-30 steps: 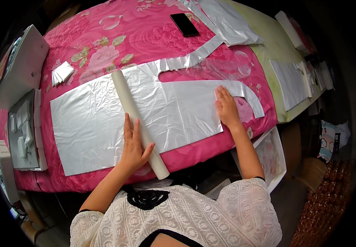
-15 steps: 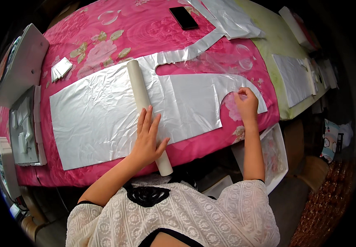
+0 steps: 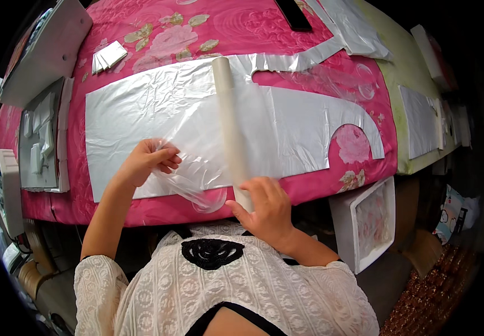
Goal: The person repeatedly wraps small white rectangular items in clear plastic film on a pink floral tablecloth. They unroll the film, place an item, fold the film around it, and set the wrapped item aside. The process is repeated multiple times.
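A silvery-white plastic sheet (image 3: 141, 106) with a curved cut-out at its right end lies flat across the pink floral tablecloth. Across it rests a long pale tube (image 3: 231, 123), one end toward me. My left hand (image 3: 155, 159) is raised over the sheet's near side, its fingers pinching thin clear plastic film (image 3: 197, 145). The film spreads up to the tube, and a loose fold hangs by the table edge. My right hand (image 3: 267, 210) is around the tube's near end, thumb on one side and fingers on the other, slightly blurred.
Small folded white packets (image 3: 109, 57) lie beyond the sheet. At the left stand a white foam box (image 3: 49, 50) and a tray (image 3: 43, 179) of white pieces. A black phone (image 3: 293, 14) sits at the far side. A white bin (image 3: 365, 224) stands below the right table edge.
My left hand has left the tube and now lifts clear film. The right hand has come from the sheet's right end to the tube. The view has shifted.
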A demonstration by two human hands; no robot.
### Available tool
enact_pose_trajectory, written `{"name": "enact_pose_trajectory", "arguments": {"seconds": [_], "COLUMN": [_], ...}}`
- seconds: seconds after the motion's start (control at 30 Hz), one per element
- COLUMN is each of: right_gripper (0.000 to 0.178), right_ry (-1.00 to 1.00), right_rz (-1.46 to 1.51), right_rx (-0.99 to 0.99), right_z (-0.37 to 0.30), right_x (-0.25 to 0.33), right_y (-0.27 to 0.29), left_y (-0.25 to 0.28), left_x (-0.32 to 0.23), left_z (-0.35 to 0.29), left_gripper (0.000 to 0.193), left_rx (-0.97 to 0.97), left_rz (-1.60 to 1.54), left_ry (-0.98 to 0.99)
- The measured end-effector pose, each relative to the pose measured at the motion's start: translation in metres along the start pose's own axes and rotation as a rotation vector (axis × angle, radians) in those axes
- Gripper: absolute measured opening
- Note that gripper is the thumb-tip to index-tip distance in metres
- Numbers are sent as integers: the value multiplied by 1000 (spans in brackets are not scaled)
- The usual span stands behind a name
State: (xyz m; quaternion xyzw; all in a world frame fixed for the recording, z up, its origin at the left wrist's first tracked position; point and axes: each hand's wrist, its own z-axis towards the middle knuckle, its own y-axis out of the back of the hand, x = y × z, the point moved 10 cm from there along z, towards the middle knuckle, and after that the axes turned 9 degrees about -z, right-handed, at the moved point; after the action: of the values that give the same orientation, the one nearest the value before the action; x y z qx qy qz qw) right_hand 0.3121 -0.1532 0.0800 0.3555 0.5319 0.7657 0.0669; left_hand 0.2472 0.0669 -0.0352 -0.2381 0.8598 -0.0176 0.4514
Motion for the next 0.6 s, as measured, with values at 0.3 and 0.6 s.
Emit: {"name": "enact_pose_trajectory", "arguments": {"seconds": [0.3,0.6], "right_gripper": [47,46], "right_ry": [-445,-495], "right_rz": [-96,-22], "right_rx": [439,462], "right_z": [-46,-54], "right_x": [-62,-77], "right_y": [-58,-53], "left_y": [90,155], "left_x": [3,-36], "left_z": [-12,-38], "left_gripper": [19,17], "left_rx": [-75,-338], "left_rz": [24,550], "left_ry": [62,-44]}}
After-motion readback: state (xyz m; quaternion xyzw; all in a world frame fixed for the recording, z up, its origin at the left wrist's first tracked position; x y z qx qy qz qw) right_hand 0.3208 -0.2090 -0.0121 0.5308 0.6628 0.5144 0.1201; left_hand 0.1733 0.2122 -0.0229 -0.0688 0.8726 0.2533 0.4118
